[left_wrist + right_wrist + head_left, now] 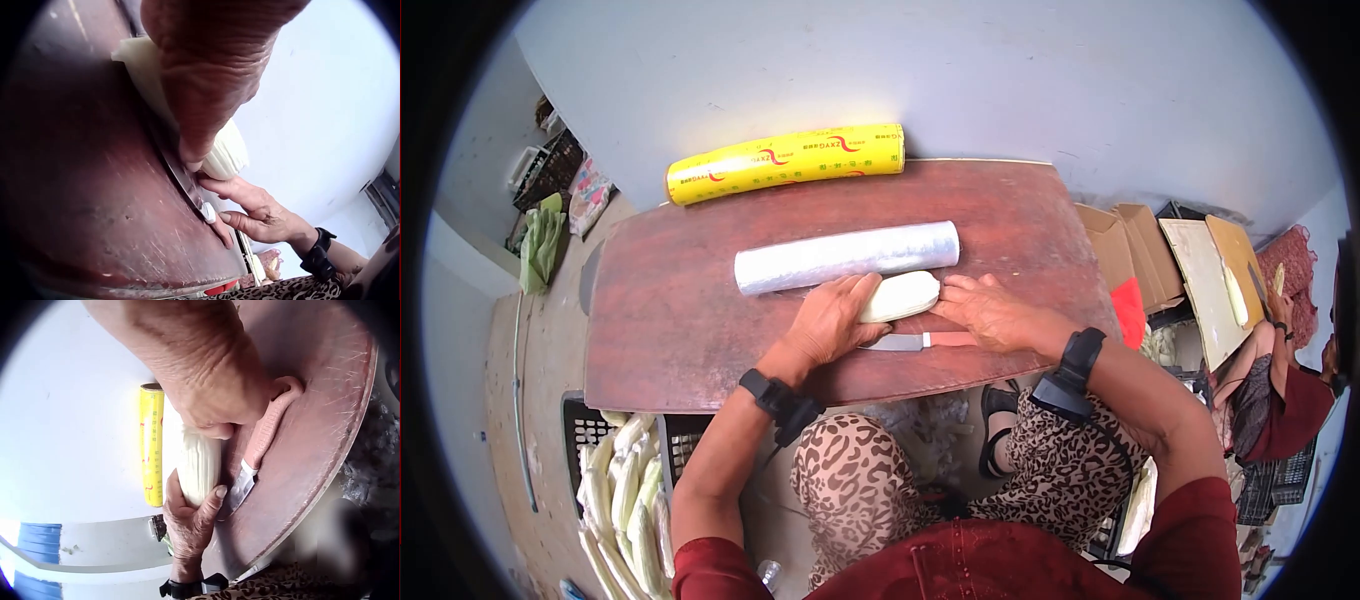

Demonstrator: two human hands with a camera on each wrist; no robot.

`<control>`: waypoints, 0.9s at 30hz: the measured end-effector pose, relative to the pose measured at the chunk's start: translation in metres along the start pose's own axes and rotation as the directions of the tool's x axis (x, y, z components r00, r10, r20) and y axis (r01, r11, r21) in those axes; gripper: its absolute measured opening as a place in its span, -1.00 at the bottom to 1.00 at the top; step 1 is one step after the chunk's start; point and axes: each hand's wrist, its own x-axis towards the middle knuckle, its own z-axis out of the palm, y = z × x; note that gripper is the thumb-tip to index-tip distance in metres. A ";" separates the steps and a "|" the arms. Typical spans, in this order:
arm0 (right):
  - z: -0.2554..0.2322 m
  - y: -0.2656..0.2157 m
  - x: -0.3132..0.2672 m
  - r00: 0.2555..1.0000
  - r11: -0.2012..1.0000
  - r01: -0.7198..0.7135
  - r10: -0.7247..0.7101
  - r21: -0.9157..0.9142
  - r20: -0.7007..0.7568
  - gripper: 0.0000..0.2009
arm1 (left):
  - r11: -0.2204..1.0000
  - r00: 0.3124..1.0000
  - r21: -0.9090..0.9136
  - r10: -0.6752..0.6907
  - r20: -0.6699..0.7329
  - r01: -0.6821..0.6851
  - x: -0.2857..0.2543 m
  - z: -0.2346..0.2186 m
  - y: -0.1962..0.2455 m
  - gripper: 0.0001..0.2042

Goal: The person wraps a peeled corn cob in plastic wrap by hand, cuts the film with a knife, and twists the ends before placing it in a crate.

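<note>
A pale, oblong vegetable [902, 297] with lengthwise ridges is held low over the reddish wooden table [670, 330]. My left hand [833, 318] grips its left part, thumb on the near side and fingers on the far side. Its right end meets the fingertips of my right hand [990, 312], whose thumb is apart from the vegetable in the left wrist view. Just nearer to me lies a knife [261, 442] with a pinkish-orange handle, its blade pointing left. Behind the vegetable is a roll of clear plastic film [845, 257].
A yellow printed tube [790, 163] lies along the table's back edge by the wall. Long pale vegetables fill a black crate [585, 425] at lower left. Cardboard boxes [1140, 255] stand to the right, near another person [1285, 400] holding something pale.
</note>
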 end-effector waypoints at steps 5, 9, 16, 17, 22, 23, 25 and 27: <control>-0.012 0.007 0.001 0.999 1.000 -0.022 0.022 0.016 -0.045 -0.71 | 1.000 1.000 0.007 0.018 -0.008 -0.018 0.003 0.000 0.002 -0.49; -0.025 0.005 0.010 0.958 0.999 -0.037 0.032 -0.010 -0.285 -0.85 | 1.000 1.000 0.018 0.018 -0.020 -0.018 0.003 0.003 0.002 -0.50; -0.029 0.004 0.032 0.894 0.971 0.049 0.062 0.232 -0.445 -0.81 | 1.000 1.000 0.011 -0.003 0.017 0.003 0.005 0.000 0.007 -0.42; -0.028 0.005 0.036 0.885 0.953 0.048 0.098 0.298 -0.456 -0.80 | 1.000 1.000 0.009 0.002 0.007 -0.002 0.005 0.001 0.007 -0.41; -0.033 0.011 0.045 0.835 0.913 0.052 0.182 0.404 -0.519 -0.76 | 1.000 1.000 0.031 0.005 -0.012 -0.005 0.006 -0.003 0.014 -0.46; -0.034 0.012 0.045 0.831 0.905 0.053 0.195 0.422 -0.521 -0.73 | 0.999 1.000 0.042 0.000 0.010 0.000 0.006 -0.003 0.012 -0.42; -0.036 0.013 0.045 0.842 0.888 0.049 0.210 0.458 -0.497 -0.68 | 0.999 0.999 0.047 -0.011 0.039 0.009 0.008 -0.003 0.011 -0.36; -0.038 0.014 0.044 0.870 0.870 0.039 0.213 0.491 -0.446 -0.59 | 0.999 0.999 0.033 -0.019 0.051 0.017 0.010 -0.004 0.009 -0.36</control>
